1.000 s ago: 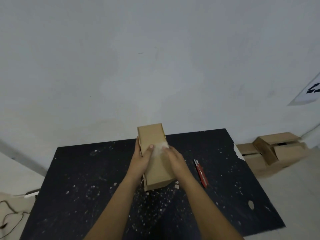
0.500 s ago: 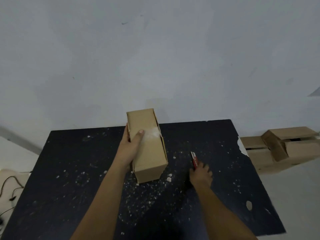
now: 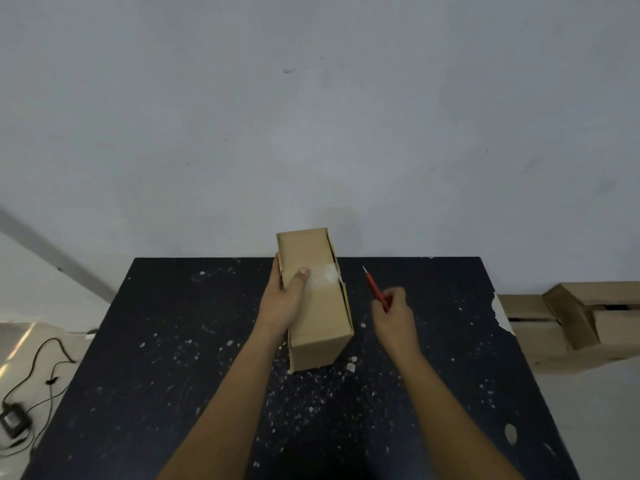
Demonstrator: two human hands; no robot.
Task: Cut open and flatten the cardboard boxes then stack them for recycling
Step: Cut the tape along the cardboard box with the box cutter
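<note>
Since 0.5 s ago R hand (image 3: 394, 315) has lifted 1 red slim utility knife (image 3: 374, 289) off the black speckled tabletop (image 3: 180, 341); I see it pinched in closed fingers, blade tip pointing away, just right of the box. 1 tall brown cardboard box (image 3: 317, 306) lies lengthwise at table centre w/ white tape patch on top. L hand (image 3: 282, 299) clamps its left side, thumb pressed on top. 1 pile of brown cardboard boxes (image 3: 571, 323) on floor at right; count unclear. 1 black cable (image 3: 52, 355) at left.

Head-worn camera looks forward and down, close over the black table (image 3: 173, 341).
</note>
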